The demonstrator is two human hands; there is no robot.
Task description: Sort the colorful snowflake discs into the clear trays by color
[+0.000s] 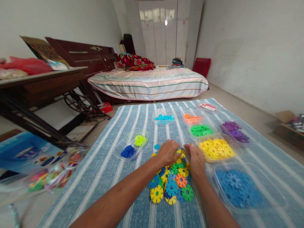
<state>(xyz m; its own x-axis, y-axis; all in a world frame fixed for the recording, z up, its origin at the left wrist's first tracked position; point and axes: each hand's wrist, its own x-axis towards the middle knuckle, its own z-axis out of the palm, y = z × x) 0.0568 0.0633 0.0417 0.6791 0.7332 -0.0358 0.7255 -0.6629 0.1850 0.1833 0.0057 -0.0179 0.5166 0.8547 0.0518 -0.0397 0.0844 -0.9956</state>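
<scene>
A mixed pile of notched, flower-shaped plastic discs [171, 187] in yellow, blue, green and orange lies on the striped cloth in front of me. My left hand [167, 152] reaches over the far part of this pile, thumb and fingers apart, close to a yellow disc [181, 154]. At the pile's right edge my right hand [197, 160] stands on its side, fingers stretched forward, near the tub of yellow discs [216, 148]. Both palms face inward, and nothing shows held in either. My left hand and forearm hide some discs.
Clear tubs hold dark blue and lime discs [128, 152], light blue discs [164, 117], orange discs [192, 118], green discs [201, 130], purple discs [235, 131] and blue discs [238, 188]. A small red-and-white box [208, 106] lies at the far right; a bed [149, 84] stands beyond.
</scene>
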